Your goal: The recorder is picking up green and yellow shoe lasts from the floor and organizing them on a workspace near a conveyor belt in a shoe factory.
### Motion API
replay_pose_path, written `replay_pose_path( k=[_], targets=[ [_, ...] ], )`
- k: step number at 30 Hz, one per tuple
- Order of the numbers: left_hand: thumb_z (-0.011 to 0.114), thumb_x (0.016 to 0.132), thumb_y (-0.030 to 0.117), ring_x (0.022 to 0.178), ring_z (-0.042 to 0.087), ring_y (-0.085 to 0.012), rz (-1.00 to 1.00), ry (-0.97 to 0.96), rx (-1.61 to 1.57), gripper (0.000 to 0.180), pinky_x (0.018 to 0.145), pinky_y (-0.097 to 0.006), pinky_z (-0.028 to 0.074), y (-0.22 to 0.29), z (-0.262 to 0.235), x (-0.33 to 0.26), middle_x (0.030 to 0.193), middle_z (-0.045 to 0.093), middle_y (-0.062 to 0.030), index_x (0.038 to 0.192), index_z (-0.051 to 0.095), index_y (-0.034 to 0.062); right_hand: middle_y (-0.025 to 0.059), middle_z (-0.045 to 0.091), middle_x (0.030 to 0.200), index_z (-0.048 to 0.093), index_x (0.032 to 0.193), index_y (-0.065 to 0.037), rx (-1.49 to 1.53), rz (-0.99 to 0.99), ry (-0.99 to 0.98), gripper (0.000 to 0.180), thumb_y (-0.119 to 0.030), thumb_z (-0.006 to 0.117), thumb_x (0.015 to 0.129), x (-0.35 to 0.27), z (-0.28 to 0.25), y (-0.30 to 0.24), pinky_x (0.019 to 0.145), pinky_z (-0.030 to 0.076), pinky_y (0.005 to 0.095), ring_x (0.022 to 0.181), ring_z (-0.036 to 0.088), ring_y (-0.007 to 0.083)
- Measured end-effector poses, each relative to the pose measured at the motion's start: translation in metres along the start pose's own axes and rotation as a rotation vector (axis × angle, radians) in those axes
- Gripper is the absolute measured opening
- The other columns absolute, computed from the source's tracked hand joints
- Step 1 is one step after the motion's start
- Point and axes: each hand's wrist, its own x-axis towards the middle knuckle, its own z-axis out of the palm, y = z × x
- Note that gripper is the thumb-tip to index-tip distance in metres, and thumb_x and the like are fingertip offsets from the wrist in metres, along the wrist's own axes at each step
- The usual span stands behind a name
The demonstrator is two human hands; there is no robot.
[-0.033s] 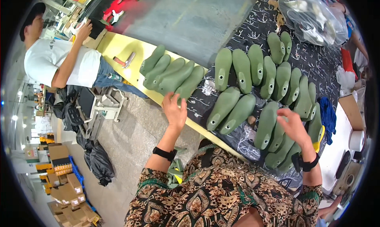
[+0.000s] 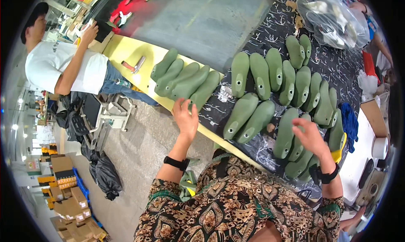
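Observation:
Green shoe lasts lie in groups on the table. A row of several leans together at the left, the nearest of them a green last [image 2: 205, 89] beside my left hand [image 2: 185, 117]. That hand is open, its fingertips at the row's near end; whether they touch it I cannot tell. My right hand [image 2: 310, 136] hovers over the right-hand group, next to a long green last [image 2: 285, 132]. Its fingers are bent but apart, with nothing visible in them, and it partly covers the lasts below. Between my hands lies a pair, including a green last [image 2: 240, 115].
A hammer-like tool [image 2: 134, 64] lies on the yellow table strip [image 2: 122, 45]. A co-worker [image 2: 63, 64] stands at the left. At the back right is a clear plastic bag [image 2: 333, 18]; a blue cloth [image 2: 349, 124] lies at the right. Cardboard boxes [image 2: 69, 202] stand on the floor.
My right hand has shifted slightly left over the lasts. The view has moved a little, and my left hand stays at the row's end.

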Motion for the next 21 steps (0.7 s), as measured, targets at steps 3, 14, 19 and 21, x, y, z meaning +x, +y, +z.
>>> replay_pose_path(
  k=[3, 14, 19, 21],
  targets=[
    [0.069, 0.071, 0.015, 0.111, 0.042, -0.0373, -0.017, 0.002, 0.085, 0.039, 0.090, -0.048, 0.033, -0.034, -0.007, 0.022, 0.114, 0.046, -0.0202, 0.104, 0.054, 0.0004, 0.0221, 0.061, 0.099, 0.058, 0.102, 0.005, 0.081, 0.044, -0.086, 0.029, -0.017, 0.058, 0.084, 0.014, 0.026, -0.065, 0.084, 0.045, 0.0383, 0.095, 0.057, 0.0369],
    [0.082, 0.058, 0.033, 0.117, 0.036, -0.0350, -0.151, -0.241, 0.108, 0.060, 0.091, -0.049, 0.030, -0.076, 0.028, 0.072, 0.120, 0.042, -0.0204, 0.096, 0.052, -0.0021, 0.0437, 0.027, 0.128, 0.015, 0.139, -0.003, -0.382, -0.068, -0.253, 0.086, -0.027, 0.067, 0.076, 0.184, 0.206, -0.151, 0.089, 0.044, 0.0440, 0.105, 0.050, 0.0482],
    [0.084, 0.053, 0.031, 0.115, 0.038, -0.0361, -0.094, -0.172, 0.057, 0.063, 0.091, -0.049, 0.030, -0.103, 0.032, 0.072, 0.117, 0.045, -0.0229, 0.095, 0.051, -0.0021, 0.0507, 0.017, 0.127, 0.006, 0.138, 0.007, -0.318, 0.105, -0.222, 0.097, -0.030, 0.069, 0.074, 0.199, 0.247, -0.184, 0.086, 0.047, 0.0409, 0.102, 0.052, 0.0506],
    [0.084, 0.052, 0.028, 0.113, 0.039, -0.0372, -0.039, -0.123, 0.030, 0.061, 0.091, -0.049, 0.030, -0.110, 0.032, 0.077, 0.116, 0.044, -0.0242, 0.094, 0.051, -0.0020, 0.0513, 0.018, 0.125, 0.008, 0.138, 0.008, -0.329, 0.067, -0.138, 0.096, -0.032, 0.069, 0.075, 0.202, 0.256, -0.184, 0.083, 0.048, 0.0406, 0.099, 0.054, 0.0501]
  ],
)
